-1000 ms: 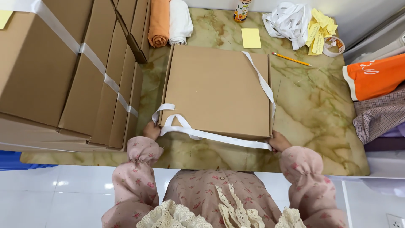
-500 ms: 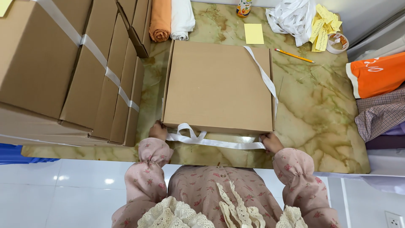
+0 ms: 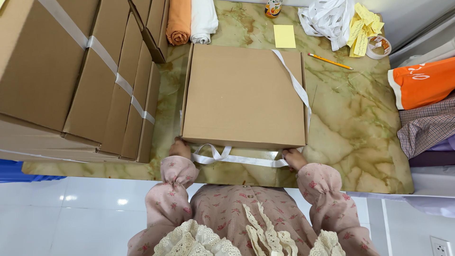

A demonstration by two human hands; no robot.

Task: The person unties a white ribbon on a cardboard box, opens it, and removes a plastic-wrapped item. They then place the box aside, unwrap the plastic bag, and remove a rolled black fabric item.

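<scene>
Both hands sit at the near edge of the box (image 3: 244, 95), one at each lower corner: the left hand (image 3: 180, 148) at the near-left corner, the right hand (image 3: 295, 158) at the near-right one. Each seems closed on an end of the white strap (image 3: 237, 159), though the fingers are mostly hidden by the box edge and the pink cuffs, so the exact grip cannot be told. Between the hands the strap lies along the box's front edge, its long axis running left to right, with a small loop nearer the left hand; from the right hand it also climbs the box's right side and crosses the far-right corner of the lid. The box lies flat on the marbled table (image 3: 360, 123), just beyond both hands and about equally near each. Against the earlier frames, the hands have drawn closer to the body and the strap, then looped loosely over the near-left corner, now lies flatter and straighter along the front. Left of the box stands a stack of strapped cartons (image 3: 71, 76); beyond it lie rolled cloths (image 3: 192, 19), a yellow notepad (image 3: 284, 36), a pencil (image 3: 330, 61) and a heap of loose white straps (image 3: 327, 16).
</scene>
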